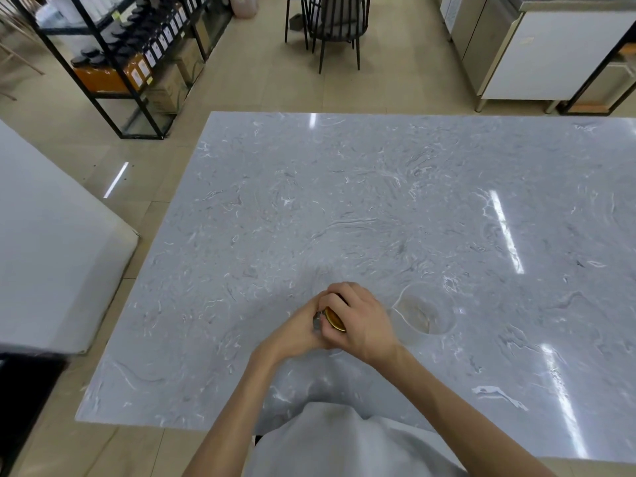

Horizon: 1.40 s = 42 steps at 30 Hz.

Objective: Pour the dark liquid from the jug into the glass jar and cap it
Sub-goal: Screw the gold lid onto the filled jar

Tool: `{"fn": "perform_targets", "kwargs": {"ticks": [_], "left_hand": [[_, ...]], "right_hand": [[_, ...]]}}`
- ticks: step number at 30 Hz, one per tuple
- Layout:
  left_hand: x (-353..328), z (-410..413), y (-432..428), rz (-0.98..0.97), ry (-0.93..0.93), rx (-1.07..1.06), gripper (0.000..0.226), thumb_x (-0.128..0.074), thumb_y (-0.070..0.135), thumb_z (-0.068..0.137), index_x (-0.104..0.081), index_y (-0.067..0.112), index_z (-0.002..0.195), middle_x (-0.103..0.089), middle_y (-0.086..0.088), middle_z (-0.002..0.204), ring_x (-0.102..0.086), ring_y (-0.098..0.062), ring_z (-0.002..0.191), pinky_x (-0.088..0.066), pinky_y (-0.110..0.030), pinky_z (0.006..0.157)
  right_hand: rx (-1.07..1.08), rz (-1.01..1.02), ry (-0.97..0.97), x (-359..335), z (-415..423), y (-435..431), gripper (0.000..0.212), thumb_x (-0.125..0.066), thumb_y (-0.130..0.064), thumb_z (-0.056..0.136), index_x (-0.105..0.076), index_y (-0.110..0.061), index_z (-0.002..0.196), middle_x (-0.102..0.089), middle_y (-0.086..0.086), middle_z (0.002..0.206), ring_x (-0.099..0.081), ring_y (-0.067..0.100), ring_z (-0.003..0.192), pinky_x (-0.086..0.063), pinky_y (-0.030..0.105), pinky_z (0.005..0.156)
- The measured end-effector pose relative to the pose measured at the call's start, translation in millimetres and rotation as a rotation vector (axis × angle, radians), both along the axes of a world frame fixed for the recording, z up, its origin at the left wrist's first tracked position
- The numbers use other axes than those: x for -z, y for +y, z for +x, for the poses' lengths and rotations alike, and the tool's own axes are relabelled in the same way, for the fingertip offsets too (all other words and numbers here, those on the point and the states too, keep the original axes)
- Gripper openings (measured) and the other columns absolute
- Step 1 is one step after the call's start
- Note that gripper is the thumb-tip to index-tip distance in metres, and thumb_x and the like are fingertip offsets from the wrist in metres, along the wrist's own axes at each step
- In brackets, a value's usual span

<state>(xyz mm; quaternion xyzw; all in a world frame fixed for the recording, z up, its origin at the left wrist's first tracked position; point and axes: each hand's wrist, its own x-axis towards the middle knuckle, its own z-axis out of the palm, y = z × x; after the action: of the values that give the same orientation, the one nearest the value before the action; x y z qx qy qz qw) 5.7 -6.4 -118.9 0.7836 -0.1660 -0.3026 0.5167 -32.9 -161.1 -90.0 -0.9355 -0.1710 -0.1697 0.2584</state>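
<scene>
Both hands meet over the near middle of the grey marble table [378, 201]. My left hand [299, 330] wraps around a small glass jar [317, 321], which is almost wholly hidden by the fingers. My right hand [358, 318] grips a gold metal lid [334, 319], held tilted at the jar's mouth. A clear glass jug [425, 313] stands just right of my right hand, a few centimetres away; it looks nearly empty, with only a faint brownish trace inside. No dark liquid is visible in the jar from here.
A white counter [51, 253] stands left of the table across a gap of floor. Black shelving [130, 63] with rows of bottles is at far left. Dark chairs [330, 25] and steel cabinets [533, 53] lie beyond the table's far edge.
</scene>
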Motion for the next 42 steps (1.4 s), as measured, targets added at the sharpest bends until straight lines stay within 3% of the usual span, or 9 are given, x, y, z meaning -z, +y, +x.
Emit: {"fn": "perform_targets", "kwargs": {"ticks": [6,10,12,18,27,30,33,37,42], "left_hand": [[21,-34,-15,0.013,-0.124,-0.359,0.081,-0.083,-0.002,0.075,-0.046,0.06,0.111,-0.061,0.032,0.106,-0.058,0.021,0.099,-0.046,-0.002,0.083],[18,-25,-9,0.012,-0.099,-0.25,0.057,-0.079,0.01,0.078,-0.056,0.05,0.109,-0.063,0.039,0.104,-0.058,0.021,0.101,-0.044,-0.001,0.083],[7,-15,-6,-0.019,-0.025,-0.174,0.038,-0.074,0.029,0.074,-0.058,0.044,0.105,-0.067,0.033,0.104,-0.064,0.008,0.102,-0.046,-0.004,0.083],[4,-3,21,-0.026,-0.04,0.056,0.07,-0.09,0.032,0.071,-0.053,0.058,0.124,-0.063,0.028,0.126,-0.062,0.003,0.117,-0.049,-0.011,0.09],[31,-32,-13,0.291,-0.469,-0.13,0.009,-0.056,0.028,0.085,-0.053,0.029,0.093,-0.055,0.019,0.079,-0.061,-0.006,0.083,-0.037,-0.001,0.068],[45,-35,-12,0.411,-0.671,-0.105,0.021,-0.048,0.026,0.084,-0.063,0.018,0.097,-0.067,0.007,0.084,-0.063,-0.008,0.073,-0.04,-0.006,0.065],[52,-39,-13,0.35,-0.55,-0.138,0.034,-0.053,0.038,0.078,-0.059,0.027,0.11,-0.064,0.014,0.091,-0.067,-0.005,0.097,-0.044,-0.003,0.069],[37,-18,-16,0.408,-0.467,-0.001,0.019,-0.038,0.045,0.081,-0.05,0.038,0.095,-0.046,0.024,0.073,-0.061,-0.001,0.081,-0.03,-0.002,0.063],[34,-11,-1,0.172,-0.404,0.083,0.046,-0.068,0.043,0.075,-0.047,0.066,0.108,-0.054,0.048,0.111,-0.055,0.022,0.103,-0.04,0.002,0.082]], "right_hand": [[0.235,0.003,-0.089,7,2,18,0.008,-0.065,-0.021,0.084,-0.069,-0.014,0.084,-0.069,0.001,0.09,-0.065,0.021,0.086,-0.049,0.032,0.073],[0.304,-0.012,-0.023,3,0,29,0.009,-0.064,-0.023,0.085,-0.068,-0.015,0.085,-0.068,0.0,0.092,-0.064,0.021,0.088,-0.048,0.033,0.075],[0.205,-0.04,-0.017,3,0,23,0.012,-0.064,-0.026,0.086,-0.068,-0.015,0.089,-0.066,0.0,0.097,-0.061,0.022,0.092,-0.048,0.034,0.077],[-0.326,-0.089,0.0,2,3,-10,0.02,-0.061,-0.031,0.093,-0.07,-0.015,0.101,-0.068,0.002,0.113,-0.062,0.022,0.105,-0.05,0.032,0.087],[0.006,0.051,-0.207,11,-7,15,0.008,-0.065,-0.019,0.082,-0.072,-0.016,0.08,-0.072,-0.001,0.089,-0.066,0.023,0.084,-0.052,0.033,0.065],[0.117,0.019,-0.18,9,-11,22,0.01,-0.064,-0.019,0.083,-0.073,-0.016,0.08,-0.073,-0.003,0.089,-0.068,0.021,0.086,-0.052,0.032,0.066],[0.173,-0.002,-0.102,7,-13,26,0.009,-0.065,-0.02,0.083,-0.072,-0.017,0.08,-0.072,-0.004,0.09,-0.067,0.02,0.089,-0.051,0.032,0.07],[0.001,0.001,-0.025,5,-13,13,0.011,-0.064,-0.025,0.087,-0.072,-0.018,0.091,-0.071,-0.002,0.101,-0.063,0.021,0.1,-0.05,0.036,0.081],[-0.244,-0.041,-0.108,8,-11,-8,0.013,-0.06,-0.023,0.093,-0.072,-0.018,0.091,-0.071,-0.001,0.109,-0.063,0.022,0.109,-0.046,0.032,0.093]]}}
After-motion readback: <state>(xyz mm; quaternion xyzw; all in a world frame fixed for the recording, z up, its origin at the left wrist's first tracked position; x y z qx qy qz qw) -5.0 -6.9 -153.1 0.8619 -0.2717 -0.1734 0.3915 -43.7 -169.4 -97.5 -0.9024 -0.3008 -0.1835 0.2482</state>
